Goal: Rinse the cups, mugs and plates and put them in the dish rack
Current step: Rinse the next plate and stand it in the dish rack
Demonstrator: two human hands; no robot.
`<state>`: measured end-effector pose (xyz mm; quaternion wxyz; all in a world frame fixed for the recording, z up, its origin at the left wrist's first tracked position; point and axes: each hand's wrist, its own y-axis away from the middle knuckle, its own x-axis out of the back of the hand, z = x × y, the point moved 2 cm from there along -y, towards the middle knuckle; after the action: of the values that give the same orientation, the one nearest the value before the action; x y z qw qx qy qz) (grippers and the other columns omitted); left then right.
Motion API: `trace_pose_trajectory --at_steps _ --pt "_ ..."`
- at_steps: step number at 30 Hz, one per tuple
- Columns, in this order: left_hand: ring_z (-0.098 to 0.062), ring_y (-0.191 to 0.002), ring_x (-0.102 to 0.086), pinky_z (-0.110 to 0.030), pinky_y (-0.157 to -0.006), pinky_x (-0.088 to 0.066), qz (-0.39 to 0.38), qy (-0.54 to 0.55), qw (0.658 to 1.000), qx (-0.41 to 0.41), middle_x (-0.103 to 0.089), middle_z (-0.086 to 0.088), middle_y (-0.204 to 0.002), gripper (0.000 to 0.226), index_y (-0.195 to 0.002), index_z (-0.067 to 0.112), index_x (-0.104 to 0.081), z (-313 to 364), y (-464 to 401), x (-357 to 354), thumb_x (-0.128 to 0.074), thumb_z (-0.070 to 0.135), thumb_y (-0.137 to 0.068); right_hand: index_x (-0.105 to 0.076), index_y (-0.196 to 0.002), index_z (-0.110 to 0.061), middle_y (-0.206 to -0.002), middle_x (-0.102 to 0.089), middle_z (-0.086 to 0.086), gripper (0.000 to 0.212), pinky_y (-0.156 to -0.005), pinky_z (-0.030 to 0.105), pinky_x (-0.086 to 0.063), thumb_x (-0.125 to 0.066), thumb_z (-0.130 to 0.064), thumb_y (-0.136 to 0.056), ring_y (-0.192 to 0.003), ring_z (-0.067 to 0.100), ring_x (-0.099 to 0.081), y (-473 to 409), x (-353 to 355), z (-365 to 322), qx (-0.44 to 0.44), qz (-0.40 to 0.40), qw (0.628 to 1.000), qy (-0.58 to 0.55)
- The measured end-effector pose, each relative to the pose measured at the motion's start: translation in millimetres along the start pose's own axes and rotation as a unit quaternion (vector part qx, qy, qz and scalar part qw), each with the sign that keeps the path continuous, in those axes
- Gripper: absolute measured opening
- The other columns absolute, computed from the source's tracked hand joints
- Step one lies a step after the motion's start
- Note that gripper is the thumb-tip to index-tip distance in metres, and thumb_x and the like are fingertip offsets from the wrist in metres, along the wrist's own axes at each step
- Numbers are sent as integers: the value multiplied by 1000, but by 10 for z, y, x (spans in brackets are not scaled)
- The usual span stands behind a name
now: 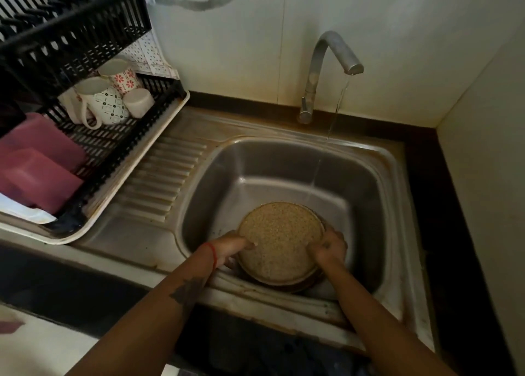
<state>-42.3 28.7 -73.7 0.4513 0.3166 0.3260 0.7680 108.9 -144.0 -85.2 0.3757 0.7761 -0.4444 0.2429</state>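
While water is running from the tap (331,71), both hands are holding a round speckled plate (279,240) tilted up low in the sink (369,182); the left hand (231,247) is gripping its left edge; the right hand (329,246) is gripping its right edge; maybe more plates are lying under it; mugs (109,95) are sitting in the dish rack (113,145) well apart.

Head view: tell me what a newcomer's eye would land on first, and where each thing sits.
First, the speckled tan plate low in the steel sink, gripped at its edges by the left hand and the right hand. Next, the thin stream of water falling from the curved tap at the back wall. Then the patterned mugs lying in the black dish rack at the left.
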Motion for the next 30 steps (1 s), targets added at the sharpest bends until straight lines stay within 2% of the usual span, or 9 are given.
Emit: trace_pose_trajectory --at_steps 6,9,11,15,18,21,23,26,30 --pt "-28 -121 -50 -42 -97 -47 85 56 993 -62 -51 -10 -135 49 -130 10 -50 22 47 25 -69 23 -87 -54 -131 -9 -127 -57 12 60 -91 25 -45 -77 -14 -76 -112 27 -55 23 88 20 -82 13 972 -221" --pt "-24 -109 -54 -33 -82 -50 106 66 989 -76 -56 -8 -125 36 -115 11 -59 38 91 21 -72 22 -84 -58 -124 -9 -121 -61 12 53 -92 32 -49 -78 -15 -75 -107 27 -57 63 104 42 -86 14 965 -246" --pt "-22 -104 -53 -31 -76 -49 110 77 987 -85 -56 -6 -120 30 -109 11 -62 64 130 19 -73 23 -84 -57 -114 -11 -116 -61 12 42 -81 31 -50 -76 -11 -76 -101 27 -57 100 118 23 -91 15 951 -296" --pt "-16 -94 -51 -27 -63 -44 119 137 978 -101 -55 -3 -114 19 -103 18 -60 109 237 52 -66 30 -90 -48 -113 -15 -113 -57 8 46 -70 27 -48 -71 -1 -77 -94 21 -55 195 247 -223 -48 1 927 -372" --pt "-23 -105 -56 -34 -77 -50 117 200 966 -112 -58 -7 -124 33 -121 16 -58 178 313 68 -57 36 -94 -53 -117 -17 -102 -62 -2 52 -70 23 -52 -75 3 -73 -91 13 -60 293 504 -576 38 -30 897 -439" --pt "-14 -98 -55 -31 -78 -49 75 146 973 -160 -52 1 -125 49 -138 23 -46 412 481 -14 -49 47 -95 -63 -101 -28 -85 -65 -17 38 -61 11 -51 -77 -4 -75 -82 -1 -63 447 768 -906 143 -11 913 -381" --pt "-20 -112 -56 -38 -82 -50 15 185 961 -204 -50 4 -127 59 -140 28 -42 660 644 -67 -46 58 -89 -66 -87 -36 -78 -66 -20 32 -68 17 -54 -75 -8 -77 -78 -5 -65 594 884 -1086 242 29 926 -287" --pt "-32 -107 -65 -47 -78 -57 -49 356 897 -255 -61 -15 -123 77 -130 15 -51 990 841 -65 -50 68 -75 -74 -91 -21 -86 -73 -6 21 -79 32 -54 -66 -4 -81 -82 10 -68 786 881 -1251 372 56 917 -137" --pt "-26 -99 -68 -34 -64 -57 12 451 840 -302 -65 -16 -119 58 -134 10 -50 1174 972 -73 -50 49 -91 -74 -98 -10 -98 -73 4 28 -82 38 -55 -65 5 -77 -92 22 -69 945 842 -1344 493 129 860 -12"
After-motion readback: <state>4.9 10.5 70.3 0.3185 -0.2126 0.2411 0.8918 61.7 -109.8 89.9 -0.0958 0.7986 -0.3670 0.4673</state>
